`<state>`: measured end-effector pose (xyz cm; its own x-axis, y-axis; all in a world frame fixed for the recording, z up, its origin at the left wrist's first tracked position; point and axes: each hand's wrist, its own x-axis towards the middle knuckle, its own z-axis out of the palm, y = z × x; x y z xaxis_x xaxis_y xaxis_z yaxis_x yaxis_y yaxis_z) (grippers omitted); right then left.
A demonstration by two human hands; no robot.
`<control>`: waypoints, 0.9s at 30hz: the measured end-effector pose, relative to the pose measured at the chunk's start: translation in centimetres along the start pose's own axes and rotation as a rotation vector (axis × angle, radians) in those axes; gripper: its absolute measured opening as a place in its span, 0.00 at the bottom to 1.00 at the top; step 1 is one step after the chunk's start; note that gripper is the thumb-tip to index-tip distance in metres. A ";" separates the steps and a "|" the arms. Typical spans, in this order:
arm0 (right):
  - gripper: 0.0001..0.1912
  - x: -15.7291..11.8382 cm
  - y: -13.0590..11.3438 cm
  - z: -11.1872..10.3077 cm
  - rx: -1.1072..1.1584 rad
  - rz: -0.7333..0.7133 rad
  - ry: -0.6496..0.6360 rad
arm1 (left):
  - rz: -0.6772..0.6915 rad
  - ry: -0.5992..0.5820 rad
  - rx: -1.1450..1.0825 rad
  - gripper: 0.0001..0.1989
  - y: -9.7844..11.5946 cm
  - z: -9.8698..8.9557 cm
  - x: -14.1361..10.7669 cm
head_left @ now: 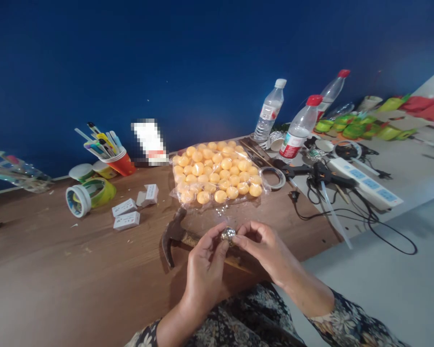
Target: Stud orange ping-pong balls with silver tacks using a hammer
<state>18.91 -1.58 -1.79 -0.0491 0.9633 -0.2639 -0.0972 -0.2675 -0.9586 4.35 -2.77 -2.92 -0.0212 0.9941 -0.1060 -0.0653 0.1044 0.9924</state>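
A small shiny silver ball (228, 234) sits between my two hands, its exact kind too small to make out. My left hand (205, 258) pinches it from the left with thumb and fingers. From the other side, my right hand (265, 246) has its thumb and bent fingertips closed at the ball's edge. Under the hands lies a claw hammer (172, 233), its head to the left and its wooden handle partly hidden. Just beyond, a few tiny shiny pieces (222, 210) rest near a clear bag of orange balls (217, 171).
Small white boxes (126, 220) and tape rolls (78, 200) lie to the left, near a cup of pens (121, 162). On the right are plastic bottles (298, 130), glue guns (332, 174), a power strip (367, 183) and loose cables (386, 241).
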 end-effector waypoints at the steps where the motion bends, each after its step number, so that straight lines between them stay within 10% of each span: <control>1: 0.14 0.0 0.1 0.0 0.024 0.011 -0.001 | -0.037 0.005 -0.055 0.15 0.0 0.1 0.1; 17: 0.17 -0.9 1.5 0.1 -0.678 -0.803 0.045 | -0.230 0.027 -0.345 0.19 0.6 0.1 0.1; 27: 0.08 -0.3 1.2 0.8 -0.378 -0.527 0.070 | -0.241 -0.021 -0.351 0.21 0.2 -0.7 0.4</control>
<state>17.99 -2.20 -2.80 -0.0244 0.9659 0.2579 0.2664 0.2550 -0.9295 3.68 -2.39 -2.84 0.0568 0.9432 -0.3274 -0.4015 0.3218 0.8575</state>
